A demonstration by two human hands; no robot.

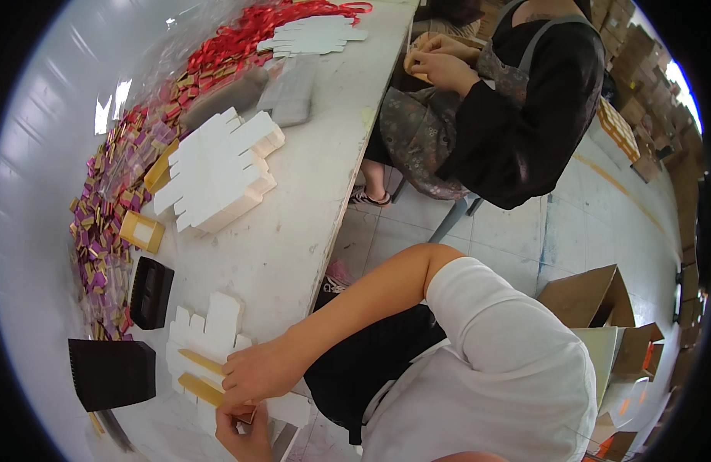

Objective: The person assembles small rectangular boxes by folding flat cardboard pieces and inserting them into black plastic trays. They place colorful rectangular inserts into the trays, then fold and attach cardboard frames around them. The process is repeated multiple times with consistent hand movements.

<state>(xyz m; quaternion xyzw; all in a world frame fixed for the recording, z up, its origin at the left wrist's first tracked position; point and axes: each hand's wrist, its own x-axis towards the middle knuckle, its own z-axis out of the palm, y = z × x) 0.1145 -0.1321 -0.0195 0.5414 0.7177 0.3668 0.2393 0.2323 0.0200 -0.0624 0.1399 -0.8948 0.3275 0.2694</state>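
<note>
My right hand (257, 373) reaches over the table with fingers bent and closed on a gold card piece (202, 389). Close below it, my left hand (244, 437) is closed too, its fingertips pinching a small brownish edge of what seems the same piece; the fingers partly hide it. A second gold card strip (201, 361) points out beside the right fingers. Under and around the hands lie flat white cut-out box blanks (187, 329) with tabs along their edges.
A black tray (151, 292) and black box (113, 373) stand left, near a small gold box (142, 231). Beyond are a stack of white blanks (217, 173), many purple and red wrapped pieces (101, 246) and red ribbons (240, 35). A co-worker (517, 115) sits across; cartons (590, 296) stand right.
</note>
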